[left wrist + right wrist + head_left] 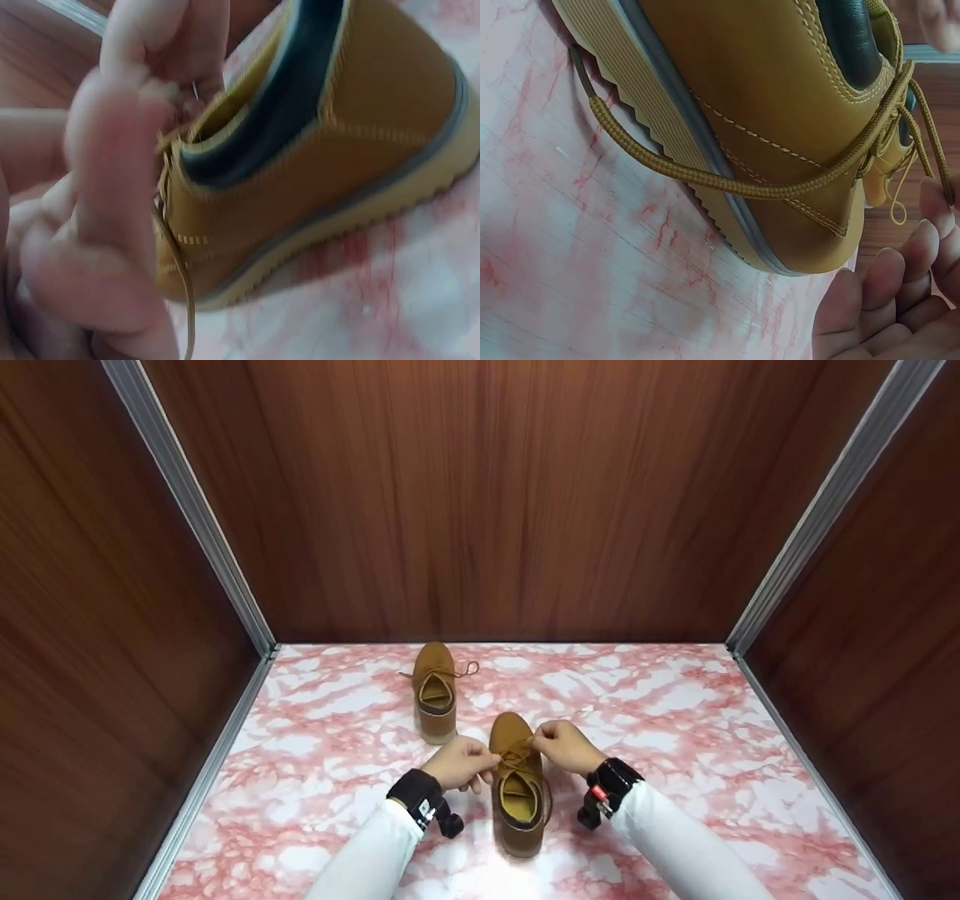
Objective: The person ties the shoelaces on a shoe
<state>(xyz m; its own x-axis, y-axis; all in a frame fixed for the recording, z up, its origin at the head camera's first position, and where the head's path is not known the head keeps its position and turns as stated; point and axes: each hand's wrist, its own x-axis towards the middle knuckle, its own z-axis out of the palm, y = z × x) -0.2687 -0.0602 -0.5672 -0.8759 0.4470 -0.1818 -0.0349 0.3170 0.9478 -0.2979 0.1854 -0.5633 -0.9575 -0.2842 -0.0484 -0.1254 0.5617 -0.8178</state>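
Observation:
A tan lace-up shoe [519, 832] stands upright between my two hands, toe pointing away. My right hand [568, 746] pinches a loop of its brown shoelace [922, 135] over the lacing. One lace end [705, 180] hangs loose along the shoe's side, its dark tip near the sole. At the opposite side my left hand [459, 763] has thumb and forefinger together at the lacing, pinching the lace; its fingers [112, 165] are blurred in the left wrist view. A length of lace [184, 292] hangs down beside them.
A matching tan shoe [435, 720] stands farther back to the left, its lace tied with a loop [471, 668] sticking out. Brown wood-grain panels [480, 502] rise behind and on both sides of the red-and-white marbled surface [637, 690].

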